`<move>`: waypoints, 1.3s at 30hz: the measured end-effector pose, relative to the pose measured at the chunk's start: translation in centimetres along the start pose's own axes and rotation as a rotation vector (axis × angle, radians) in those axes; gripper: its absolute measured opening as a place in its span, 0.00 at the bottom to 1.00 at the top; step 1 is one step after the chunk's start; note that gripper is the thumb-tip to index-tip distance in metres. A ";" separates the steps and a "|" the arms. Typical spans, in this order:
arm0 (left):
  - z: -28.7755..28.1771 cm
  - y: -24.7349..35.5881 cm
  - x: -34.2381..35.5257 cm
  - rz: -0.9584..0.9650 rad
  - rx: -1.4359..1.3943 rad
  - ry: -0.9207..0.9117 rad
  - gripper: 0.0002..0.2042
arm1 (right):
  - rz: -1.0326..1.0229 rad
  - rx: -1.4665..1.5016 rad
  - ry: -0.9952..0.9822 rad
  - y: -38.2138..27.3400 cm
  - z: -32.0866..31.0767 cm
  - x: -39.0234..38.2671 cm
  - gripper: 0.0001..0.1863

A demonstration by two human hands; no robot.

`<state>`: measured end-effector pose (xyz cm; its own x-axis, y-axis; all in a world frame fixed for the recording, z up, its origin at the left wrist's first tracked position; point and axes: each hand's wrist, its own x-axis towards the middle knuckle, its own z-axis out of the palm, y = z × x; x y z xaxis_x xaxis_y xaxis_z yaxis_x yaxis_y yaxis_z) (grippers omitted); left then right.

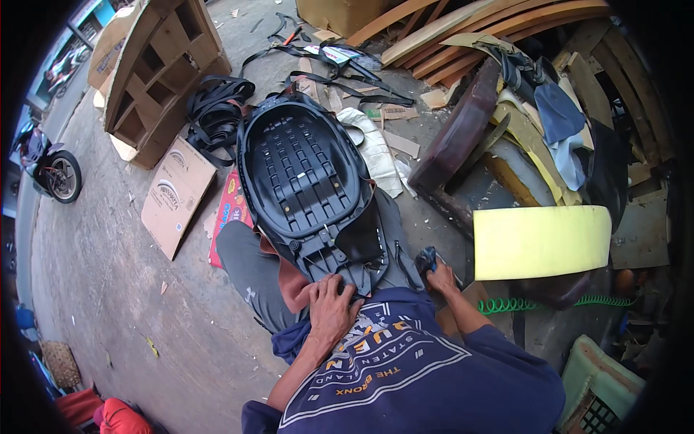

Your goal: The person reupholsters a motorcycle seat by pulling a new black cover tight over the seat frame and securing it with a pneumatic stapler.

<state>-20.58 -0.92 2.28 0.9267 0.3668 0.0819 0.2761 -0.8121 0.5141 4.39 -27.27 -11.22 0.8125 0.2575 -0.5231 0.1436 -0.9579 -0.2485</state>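
Observation:
A black motorcycle seat (303,173) lies upside down across my lap, its ribbed plastic base facing up and its narrow end towards me. My left hand (332,307) is closed on the seat cover's edge at that narrow end, with bent fingers pressing there. A reddish-brown flap of the cover (290,278) hangs beside the hand. To the right of the seat, my right hand (441,278) grips a dark staple gun (427,259), held apart from the seat. Part of the tool is hidden by the fingers.
A green coiled hose (506,304) runs right, below a yellow foam block (542,243). Black straps (217,108) and flat cardboard (176,192) lie left of the seat. A wooden frame (159,79) stands beyond. Curved wood strips (491,32) and scraps crowd the upper right.

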 end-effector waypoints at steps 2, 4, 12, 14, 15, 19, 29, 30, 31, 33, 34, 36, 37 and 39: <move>-0.3 -0.1 0.8 0.105 0.070 -0.070 0.21 | -0.019 -0.002 0.072 4.2 4.2 -1.0 0.39; 0.4 -0.2 0.8 0.149 0.083 -0.050 0.15 | -0.058 0.003 0.137 3.9 4.7 0.1 0.37; -4.9 1.1 1.4 0.307 0.199 0.228 0.11 | -0.969 0.518 0.096 -19.9 -9.4 -1.5 0.45; -10.4 1.0 4.1 0.293 0.111 0.392 0.09 | -1.353 0.424 0.134 -25.3 -11.9 -0.9 0.42; -13.8 0.6 5.9 0.322 0.074 0.505 0.11 | -1.404 0.555 0.107 -28.0 -14.2 -2.6 0.35; -26.8 2.8 11.1 0.228 -0.107 0.782 0.07 | -1.399 0.906 0.063 -38.1 -23.8 -7.0 0.21; -37.5 8.1 11.4 0.270 0.117 1.019 0.03 | -1.226 0.852 -0.225 -39.3 -32.3 -19.0 0.25; -37.8 7.9 11.7 0.206 0.074 1.019 0.04 | -1.269 0.814 -0.090 -40.0 -32.0 -18.5 0.27; -38.3 8.0 12.2 0.142 0.029 1.018 0.05 | -1.306 0.773 0.046 -40.7 -31.8 -18.3 0.29; -40.1 7.6 12.6 0.127 -0.004 0.923 0.06 | -1.507 0.711 0.318 -42.2 -33.1 -19.5 0.29; -40.8 7.4 13.0 0.123 -0.053 0.817 0.07 | -1.672 0.631 0.615 -42.9 -33.9 -19.8 0.28; -42.3 8.0 12.5 0.081 -0.118 0.687 0.07 | -1.720 0.730 0.252 -45.5 -34.7 -20.1 0.26; -42.8 8.0 12.1 0.035 -0.186 0.553 0.08 | -1.728 0.810 -0.122 -46.6 -35.2 -20.1 0.24; -43.2 7.6 11.5 0.051 -0.274 0.528 0.07 | -1.705 0.641 -0.180 -47.6 -36.9 -20.7 0.21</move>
<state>-18.86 16.78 44.01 0.6654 0.5632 0.4899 0.0935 -0.7140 0.6939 1.58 8.31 41.55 -0.0406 0.8376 0.5448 0.4054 0.5122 -0.7572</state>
